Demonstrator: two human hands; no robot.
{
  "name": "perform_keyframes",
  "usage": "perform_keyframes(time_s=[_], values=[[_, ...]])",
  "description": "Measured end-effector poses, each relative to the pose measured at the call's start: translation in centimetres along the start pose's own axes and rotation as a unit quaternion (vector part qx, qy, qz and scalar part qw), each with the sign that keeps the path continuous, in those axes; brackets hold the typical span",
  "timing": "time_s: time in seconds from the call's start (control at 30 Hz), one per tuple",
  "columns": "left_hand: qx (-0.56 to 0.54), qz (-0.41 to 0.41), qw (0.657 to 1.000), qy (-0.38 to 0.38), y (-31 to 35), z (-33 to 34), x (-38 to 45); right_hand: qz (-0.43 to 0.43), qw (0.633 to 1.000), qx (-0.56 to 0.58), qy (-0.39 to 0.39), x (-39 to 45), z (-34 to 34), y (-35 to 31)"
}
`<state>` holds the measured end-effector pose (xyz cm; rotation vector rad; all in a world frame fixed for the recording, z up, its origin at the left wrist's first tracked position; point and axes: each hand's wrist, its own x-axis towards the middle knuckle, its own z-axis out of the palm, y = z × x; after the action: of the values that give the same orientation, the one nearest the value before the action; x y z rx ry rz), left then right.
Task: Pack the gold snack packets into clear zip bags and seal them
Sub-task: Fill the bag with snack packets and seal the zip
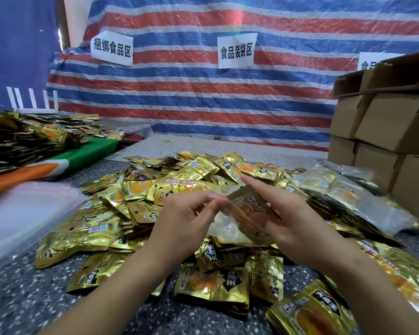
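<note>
A big heap of gold snack packets [155, 189] covers the speckled table [22, 298] in front of me. Both hands hold a clear zip bag [230, 226] just above the heap. My left hand [186, 218] pinches the bag's top edge between thumb and fingertips. My right hand [293, 221] grips a stack of gold packets [249, 204] that sits partly inside the bag's mouth, index finger stretched along the stack's top. The lower part of the bag hangs between my hands.
Filled clear bags [344, 192] lie at the right beside stacked cardboard boxes [385, 131]. A stack of flat clear zip bags [22, 213] lies at the left, with another mound of gold packets [22, 136] behind it. A striped tarp [203, 93] closes off the back.
</note>
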<state>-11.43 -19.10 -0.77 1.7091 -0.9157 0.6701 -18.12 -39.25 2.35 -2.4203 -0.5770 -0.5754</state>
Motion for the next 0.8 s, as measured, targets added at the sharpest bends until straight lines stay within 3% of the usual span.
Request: perform_keyframes(time_s=[0.13,0.3,0.43,0.63,0.8], values=[[0.003,0.009,0.999,-0.042,0.0,0.6,-0.2,-0.025,0.993,-0.110,-0.039,-0.1,0.6,-0.3],[-0.046,-0.041,0.996,-0.056,-0.3,0.9,-0.4,-0.011,0.987,-0.139,0.086,0.0,1.1,-0.7],[-0.044,-0.048,0.997,-0.052,0.1,0.8,-0.3,0.005,0.984,-0.139,0.109,0.1,1.4,-0.9],[-0.067,-0.119,0.990,0.033,0.0,0.7,-0.1,0.009,0.979,-0.042,0.199,0.3,0.6,-0.6],[-0.139,-0.207,0.957,0.147,-0.3,0.0,0.7,0.172,0.969,0.058,0.170,0.4,-0.2,0.1]])
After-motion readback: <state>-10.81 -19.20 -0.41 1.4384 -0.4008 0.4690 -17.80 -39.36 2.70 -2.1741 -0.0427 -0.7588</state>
